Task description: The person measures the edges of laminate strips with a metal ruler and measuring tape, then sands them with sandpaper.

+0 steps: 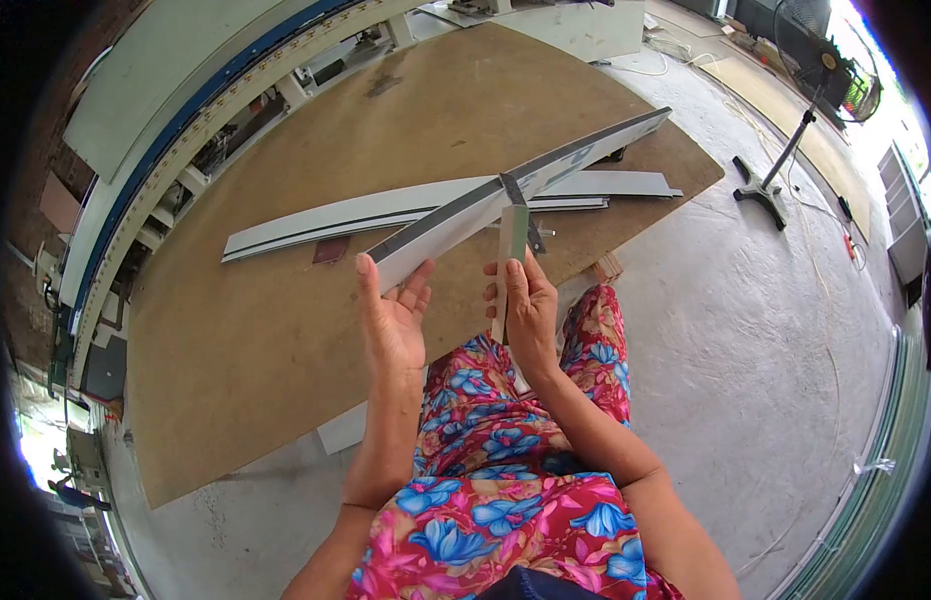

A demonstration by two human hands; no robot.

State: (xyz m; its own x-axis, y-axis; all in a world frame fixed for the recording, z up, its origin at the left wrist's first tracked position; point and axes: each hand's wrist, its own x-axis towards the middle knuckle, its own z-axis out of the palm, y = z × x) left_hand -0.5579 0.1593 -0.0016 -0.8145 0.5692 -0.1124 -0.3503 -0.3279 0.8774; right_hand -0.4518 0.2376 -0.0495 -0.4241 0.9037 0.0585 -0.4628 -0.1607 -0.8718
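A long white panel strip [440, 240] with a dark edge slants up and away over the board. Its near end rests in my left hand [395, 320], thumb raised at one side and fingers curled beneath. My right hand [530, 308] is closed round a short flat bar [513, 237] with a green-grey face, held nearly upright. The top of this bar overlaps the strip's lower side in this view. A dark narrow piece [533, 236] hangs down behind the bar, partly hidden. More white strips [330, 218] lie on the brown board beneath.
The wide brown board [255, 390] spreads before my knees. A long machine [175, 195] with a blue rail runs along its far left. At right stand a pedestal fan [770, 190] and stacked sheets [875, 470]. A small wooden block [607, 267] sits by my knee.
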